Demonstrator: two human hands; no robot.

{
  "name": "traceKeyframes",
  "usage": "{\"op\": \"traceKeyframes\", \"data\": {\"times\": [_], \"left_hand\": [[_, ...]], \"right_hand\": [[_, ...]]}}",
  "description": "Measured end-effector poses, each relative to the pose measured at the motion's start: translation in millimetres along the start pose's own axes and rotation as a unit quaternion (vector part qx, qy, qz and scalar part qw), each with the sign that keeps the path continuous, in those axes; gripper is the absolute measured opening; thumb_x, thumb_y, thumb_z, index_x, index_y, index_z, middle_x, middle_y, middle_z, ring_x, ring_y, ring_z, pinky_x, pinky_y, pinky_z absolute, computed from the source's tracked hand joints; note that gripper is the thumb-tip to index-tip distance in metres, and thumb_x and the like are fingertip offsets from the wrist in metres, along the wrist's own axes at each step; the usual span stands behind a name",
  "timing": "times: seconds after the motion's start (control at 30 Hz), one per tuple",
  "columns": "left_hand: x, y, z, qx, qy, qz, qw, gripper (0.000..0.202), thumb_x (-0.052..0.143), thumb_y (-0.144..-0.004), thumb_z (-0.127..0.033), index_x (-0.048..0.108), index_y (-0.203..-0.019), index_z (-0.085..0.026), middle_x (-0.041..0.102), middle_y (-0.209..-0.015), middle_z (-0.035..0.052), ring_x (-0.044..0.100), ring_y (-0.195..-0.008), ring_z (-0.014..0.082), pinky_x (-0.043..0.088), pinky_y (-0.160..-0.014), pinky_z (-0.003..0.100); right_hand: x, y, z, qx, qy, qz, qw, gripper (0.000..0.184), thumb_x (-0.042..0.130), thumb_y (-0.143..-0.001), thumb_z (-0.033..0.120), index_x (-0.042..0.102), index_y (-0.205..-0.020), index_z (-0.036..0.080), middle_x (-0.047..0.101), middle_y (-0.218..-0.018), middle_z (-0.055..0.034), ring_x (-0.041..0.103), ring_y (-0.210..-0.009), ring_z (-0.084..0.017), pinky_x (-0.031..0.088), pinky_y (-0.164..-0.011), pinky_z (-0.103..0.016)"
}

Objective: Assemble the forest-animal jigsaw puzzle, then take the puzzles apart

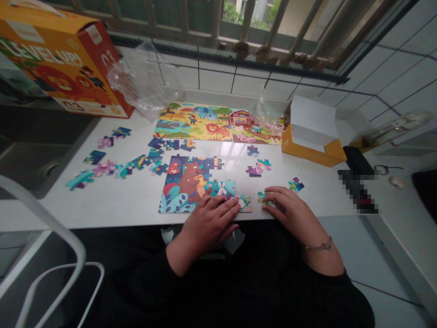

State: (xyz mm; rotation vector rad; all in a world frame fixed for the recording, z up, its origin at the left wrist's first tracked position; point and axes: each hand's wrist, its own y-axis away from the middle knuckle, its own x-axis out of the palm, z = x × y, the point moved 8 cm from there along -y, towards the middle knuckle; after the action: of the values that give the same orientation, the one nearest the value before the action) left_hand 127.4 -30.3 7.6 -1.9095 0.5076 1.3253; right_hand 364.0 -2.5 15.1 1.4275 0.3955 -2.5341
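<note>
Hands (246,214) rest on puzzle (194,184); loose pieces (112,166) left, box (312,141) right.

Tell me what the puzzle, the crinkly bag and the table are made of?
The puzzle looks like thin cardboard with a printed, slightly glossy face: flat die-cut pieces with bright pictures. The bag seems to be thin clear plastic film: see-through, wrinkled, shiny. The table looks smooth, white and faintly glossy, maybe laminate or stone; the picture leaves that open.
</note>
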Motion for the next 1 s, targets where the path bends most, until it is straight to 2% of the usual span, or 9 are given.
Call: {"op": "traceKeyframes", "data": {"times": [0.17,0.37,0.53,0.6,0.77,1.0], "left_hand": [[2.1,0,-3,0.013,-0.013,0.013,1.000,0.052,0.075,-0.103,-0.044,0.062,-0.153,-0.035,0.065,-0.161,0.0021,0.060,-0.136,0.0346,0.041,-0.110,0.055],[1.4,-6,-7,-0.002,-0.011,0.012,1.000,0.051,0.080,-0.099,-0.044,0.066,-0.147,-0.033,0.068,-0.154,0.0063,0.059,-0.135,0.0355,0.039,-0.111,0.056],[4.2,-8,-8,-0.006,-0.014,0.007,1.000,0.043,0.072,-0.104,-0.048,0.067,-0.143,-0.031,0.070,-0.151,0.0058,0.059,-0.133,0.0344,0.038,-0.109,0.054],[6.0,-8,-8,-0.004,-0.015,0.012,1.000,0.042,0.069,-0.106,-0.050,0.067,-0.144,-0.031,0.068,-0.152,0.0057,0.058,-0.134,0.0330,0.038,-0.108,0.052],[8.3,-9,-10,0.012,-0.019,0.020,1.000,0.042,0.064,-0.110,-0.048,0.064,-0.147,-0.028,0.062,-0.164,0.0049,0.055,-0.141,0.0298,0.036,-0.113,0.051],[10.1,-14,-13,0.007,-0.007,0.038,0.999,0.044,0.066,-0.108,-0.051,0.065,-0.143,-0.025,0.066,-0.159,0.0063,0.056,-0.140,0.0301,0.036,-0.115,0.051]], "right_hand": [[3,-4,11,-0.007,-0.011,0.004,1.000,0.017,0.072,-0.102,0.032,0.074,-0.118,0.026,0.069,-0.125,-0.0130,0.070,-0.120,-0.031,0.060,-0.106,-0.050],[13,-5,23,-0.017,0.012,0.034,0.999,0.020,0.063,-0.106,0.029,0.070,-0.125,0.024,0.071,-0.121,-0.0138,0.070,-0.114,-0.032,0.061,-0.101,-0.053],[13,6,23,-0.040,0.013,0.013,0.999,0.049,0.079,-0.098,0.036,0.063,-0.144,0.024,0.068,-0.137,-0.0171,0.066,-0.127,-0.035,0.058,-0.109,-0.059],[12,10,23,-0.048,0.014,0.011,0.999,0.053,0.082,-0.097,0.036,0.062,-0.145,0.025,0.069,-0.138,-0.0168,0.066,-0.127,-0.036,0.058,-0.109,-0.060],[9,16,25,-0.059,-0.002,0.017,0.998,0.041,0.079,-0.099,0.030,0.066,-0.137,0.028,0.073,-0.132,-0.0130,0.070,-0.123,-0.034,0.061,-0.106,-0.056],[9,14,19,-0.045,-0.035,0.026,0.998,0.032,0.073,-0.103,0.031,0.069,-0.135,0.029,0.071,-0.131,-0.0117,0.070,-0.124,-0.030,0.062,-0.106,-0.051]]}}
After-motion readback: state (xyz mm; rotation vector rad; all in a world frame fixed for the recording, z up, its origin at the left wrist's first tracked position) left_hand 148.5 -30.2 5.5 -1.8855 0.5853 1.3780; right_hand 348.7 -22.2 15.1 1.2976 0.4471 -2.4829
